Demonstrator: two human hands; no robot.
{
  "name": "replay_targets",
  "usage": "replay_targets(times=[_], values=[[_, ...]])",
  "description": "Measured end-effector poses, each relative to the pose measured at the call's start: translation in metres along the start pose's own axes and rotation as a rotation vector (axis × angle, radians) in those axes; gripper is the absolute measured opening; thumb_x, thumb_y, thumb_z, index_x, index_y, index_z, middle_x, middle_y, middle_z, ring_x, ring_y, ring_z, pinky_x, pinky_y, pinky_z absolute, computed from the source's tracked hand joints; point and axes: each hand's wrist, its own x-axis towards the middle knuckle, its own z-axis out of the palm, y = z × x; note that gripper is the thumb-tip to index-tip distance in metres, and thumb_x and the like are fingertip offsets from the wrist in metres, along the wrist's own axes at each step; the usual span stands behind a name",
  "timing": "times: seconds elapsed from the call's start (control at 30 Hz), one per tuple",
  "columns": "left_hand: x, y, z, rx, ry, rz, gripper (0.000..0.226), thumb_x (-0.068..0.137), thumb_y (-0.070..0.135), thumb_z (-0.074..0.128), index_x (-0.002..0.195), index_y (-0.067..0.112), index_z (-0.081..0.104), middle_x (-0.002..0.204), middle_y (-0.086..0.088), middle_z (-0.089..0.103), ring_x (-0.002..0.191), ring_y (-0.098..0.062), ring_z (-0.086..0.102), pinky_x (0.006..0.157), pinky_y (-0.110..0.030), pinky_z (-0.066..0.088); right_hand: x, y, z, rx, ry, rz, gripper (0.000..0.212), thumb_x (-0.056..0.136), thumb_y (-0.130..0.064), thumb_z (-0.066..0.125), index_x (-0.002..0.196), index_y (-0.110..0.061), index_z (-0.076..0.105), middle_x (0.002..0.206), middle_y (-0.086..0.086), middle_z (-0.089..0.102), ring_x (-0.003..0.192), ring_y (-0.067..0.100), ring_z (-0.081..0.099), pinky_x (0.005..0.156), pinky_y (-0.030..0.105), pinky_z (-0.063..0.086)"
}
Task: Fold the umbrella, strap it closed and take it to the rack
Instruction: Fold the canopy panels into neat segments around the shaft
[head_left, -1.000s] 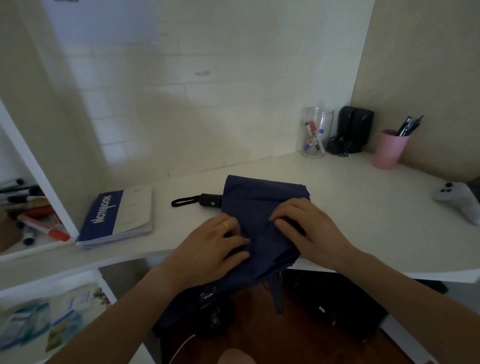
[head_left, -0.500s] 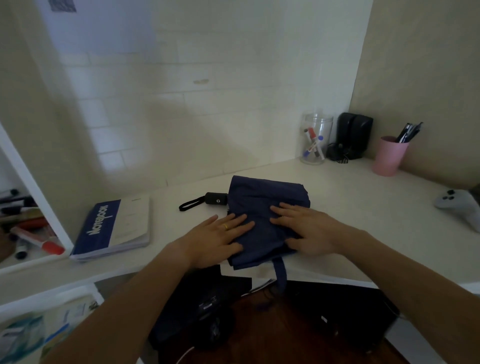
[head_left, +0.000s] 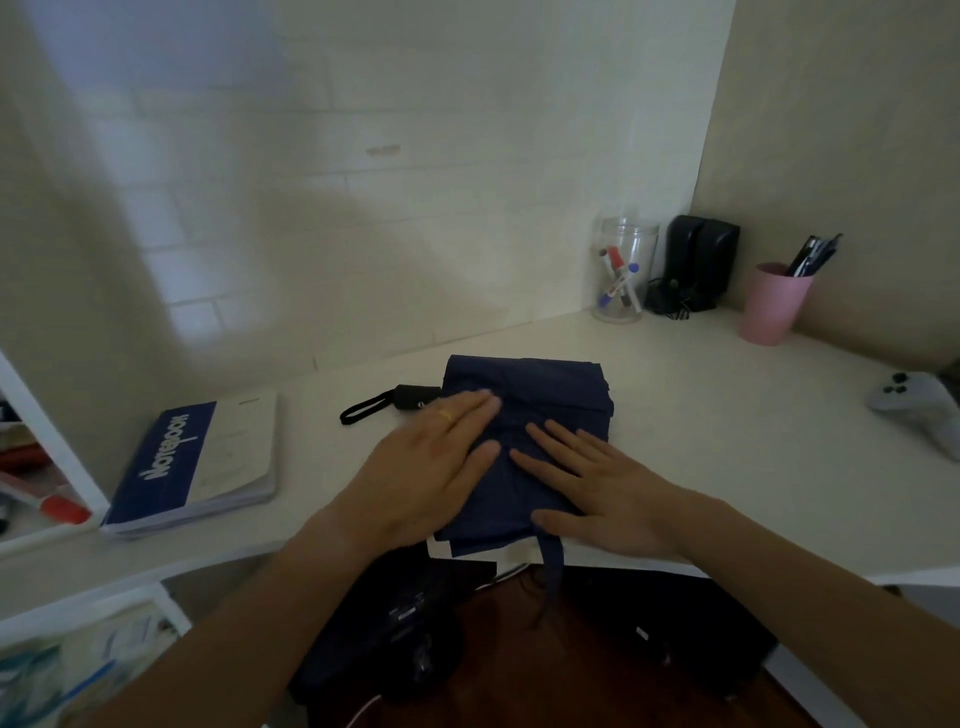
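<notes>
A navy blue folding umbrella (head_left: 545, 395) lies flattened on the white desk (head_left: 727, 415), its fabric folded into a rough rectangle. Its black handle (head_left: 413, 397) with a wrist loop (head_left: 363, 410) sticks out to the left. A navy closing strap (head_left: 553, 564) hangs over the desk's front edge. My left hand (head_left: 431, 467), wearing a gold ring, lies flat on the fabric's left side with fingers spread. My right hand (head_left: 597, 488) presses flat on the right side, thumb near the front edge. Neither hand grips anything.
A blue notebook (head_left: 192, 462) lies left of the umbrella. At the back right stand a clear jar of markers (head_left: 621, 275), black speakers (head_left: 698, 262) and a pink pen cup (head_left: 774, 301). A grey game controller (head_left: 919, 410) lies far right. Shelves with markers (head_left: 47, 506) sit at left.
Both hands went from curled, bunching the fabric at the desk edge, to lying flat and sliding farther onto the umbrella. The fabric now lies smoother and flatter on the desk.
</notes>
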Motion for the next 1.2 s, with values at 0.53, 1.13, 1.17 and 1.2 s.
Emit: replay_targets(times=[0.53, 1.13, 1.17, 1.2], values=[[-0.025, -0.012, 0.035, 0.029, -0.229, 0.134, 0.061, 0.105, 0.064, 0.021, 0.158, 0.05, -0.005, 0.171, 0.013, -0.004, 0.156, -0.002, -0.008, 0.128, -0.035, 0.003, 0.071, 0.037, -0.108, 0.341, 0.052, 0.269, 0.091, 0.079, -0.033, 0.075, 0.155, -0.026, 0.026, 0.156, 0.004, 0.04, 0.139, 0.027, 0.041, 0.112, 0.038, 0.036], [-0.028, -0.012, 0.037, 0.046, -0.166, 0.166, 0.056, 0.105, 0.064, 0.018, 0.158, 0.052, 0.004, 0.172, 0.003, 0.005, 0.158, -0.014, 0.003, 0.128, -0.036, 0.006, 0.017, 0.003, -0.04, -0.015, 0.593, -0.11, 0.021, 0.071, -0.025, 0.075, 0.085, -0.028, 0.059, 0.142, 0.007, 0.046, 0.128, 0.028, 0.045, 0.099, 0.035, 0.043], [-0.028, -0.012, 0.037, 0.044, -0.159, 0.168, 0.056, 0.105, 0.064, 0.019, 0.158, 0.052, 0.005, 0.172, 0.003, 0.007, 0.158, -0.014, 0.004, 0.128, -0.036, 0.007, 0.012, 0.001, -0.041, 0.039, 0.532, -0.076, 0.022, 0.07, -0.03, 0.076, 0.083, -0.033, 0.058, 0.155, 0.007, 0.033, 0.14, 0.029, 0.035, 0.106, 0.037, 0.04], [-0.028, -0.012, 0.036, 0.039, -0.151, 0.17, 0.056, 0.105, 0.063, 0.02, 0.158, 0.051, 0.007, 0.172, 0.003, 0.01, 0.158, -0.014, 0.006, 0.128, -0.036, 0.009, 0.009, -0.002, -0.044, 0.11, 0.47, -0.042, 0.025, 0.071, -0.033, 0.077, 0.082, -0.038, 0.055, 0.159, 0.002, 0.026, 0.143, 0.026, 0.032, 0.106, 0.038, 0.041]])
